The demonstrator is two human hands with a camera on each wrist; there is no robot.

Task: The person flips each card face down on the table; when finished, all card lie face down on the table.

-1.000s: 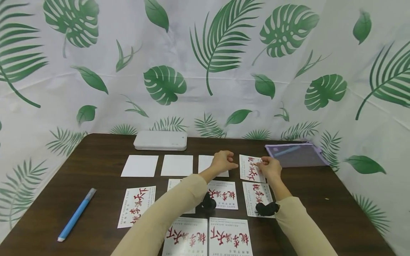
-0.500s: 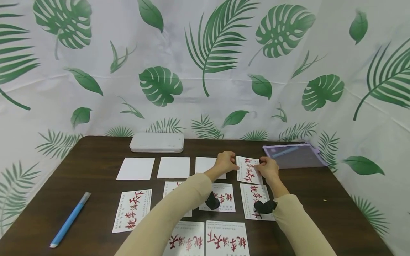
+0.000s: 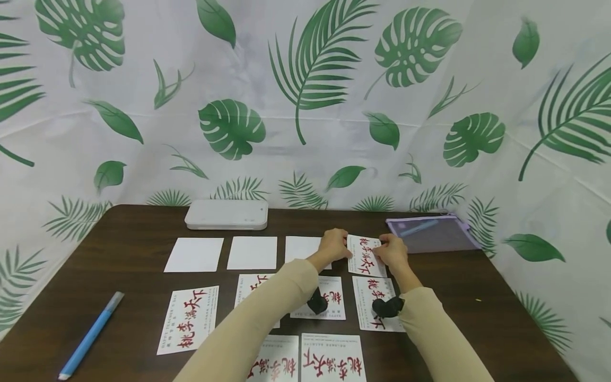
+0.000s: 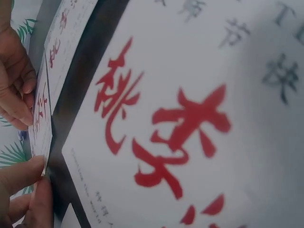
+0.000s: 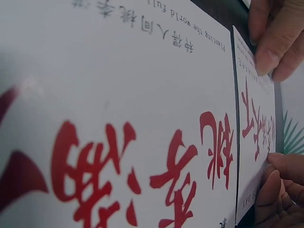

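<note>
Lying nearest, well short of fingers, are two red-lettered cards point(image 3: 331, 361). Blue pen point(image 3: 92, 335) is resting well left of fingers. Left hand point(image 3: 331, 245) and right hand point(image 3: 394, 253) are pinching opposite edges of printed card point(image 3: 364, 255) between them. Blank white sheets point(image 3: 252, 253) are lying left of left fingers; mesh pouch point(image 3: 439, 239) is resting just beyond right fingers; leaf-print cloth point(image 3: 334, 122) is hanging behind.

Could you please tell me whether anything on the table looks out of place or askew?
The far-left printed card sits slightly tilted, while the blank cards behind it lie straighter. A tiny pale fleck also lies alone on the right of the table; I cannot tell what it is.
</note>
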